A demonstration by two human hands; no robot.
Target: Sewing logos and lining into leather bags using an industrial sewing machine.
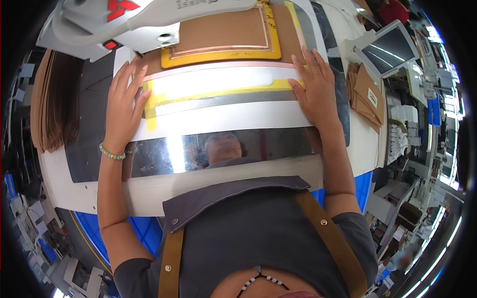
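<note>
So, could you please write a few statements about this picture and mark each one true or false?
1. A stack of brown sheets is left of the left hand. True.
2. The screen is also left of both hands. False: the screen is to their right.
3. The yellow frame lies beyond the yellow tape strip. True.
4. The right hand is a closed fist. False: the right hand is open.
</note>
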